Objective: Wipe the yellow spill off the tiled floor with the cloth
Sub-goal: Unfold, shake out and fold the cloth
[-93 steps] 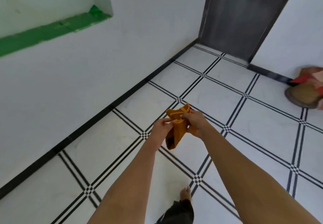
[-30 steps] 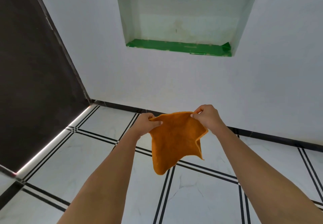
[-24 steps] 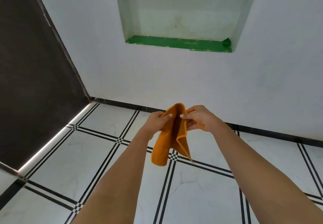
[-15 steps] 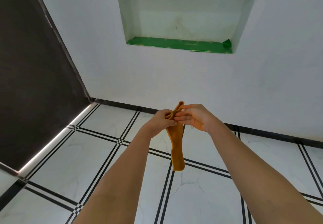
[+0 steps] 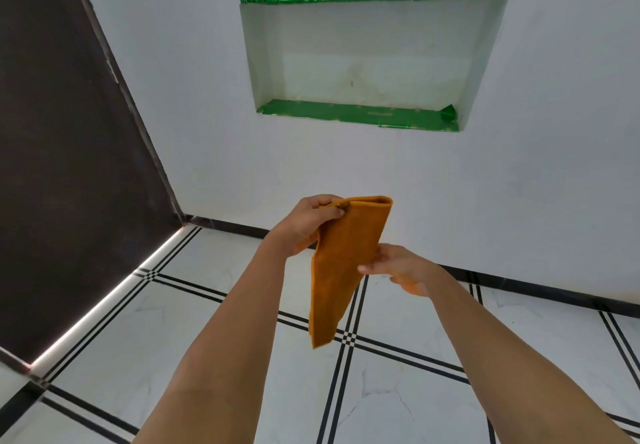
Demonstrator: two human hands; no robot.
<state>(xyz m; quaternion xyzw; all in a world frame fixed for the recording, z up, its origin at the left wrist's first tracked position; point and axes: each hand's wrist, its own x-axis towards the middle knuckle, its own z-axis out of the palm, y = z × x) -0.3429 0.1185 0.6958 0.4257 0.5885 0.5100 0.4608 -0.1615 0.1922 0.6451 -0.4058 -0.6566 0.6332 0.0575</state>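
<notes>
An orange cloth, folded in half, hangs in the air in front of me over the white tiled floor. My left hand pinches its top left corner between thumb and fingers. My right hand is lower and to the right, and its thumb and fingers touch the cloth's right edge about halfway down. I cannot tell how firmly the right hand holds the cloth. No yellow spill shows on the tiles in view.
A white wall with a black skirting stands straight ahead, with a recessed niche lined in green foil. A dark door or panel fills the left side. The floor tiles have black striped joints.
The cloth went from spread open to folded lengthwise. My left hand kept the top and rose a little. My right hand left the top corner and slid down the cloth's right edge.
</notes>
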